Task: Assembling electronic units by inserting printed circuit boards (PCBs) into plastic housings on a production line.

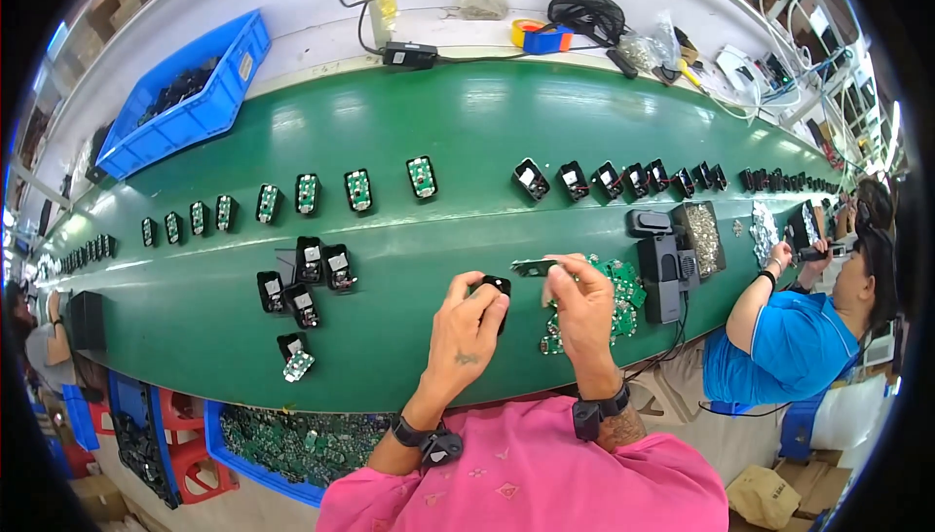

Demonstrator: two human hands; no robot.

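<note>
My left hand is closed around a small black plastic housing, which its fingers partly hide. Between the thumb and fingers of my right hand is a small circuit board, tilted nearly edge-on, just right of the housing and apart from it. Close by my right hand lies a loose pile of green circuit boards. Left of my hands stand several open black housings with parts and wires inside. Nearer the front edge, one housing has a circuit board leaning out of it.
Housings with green boards line the green bench at left; housings without boards continue right. A dark device stands beside a tray of small metal parts. Blue bins hold parts. A co-worker in blue sits right.
</note>
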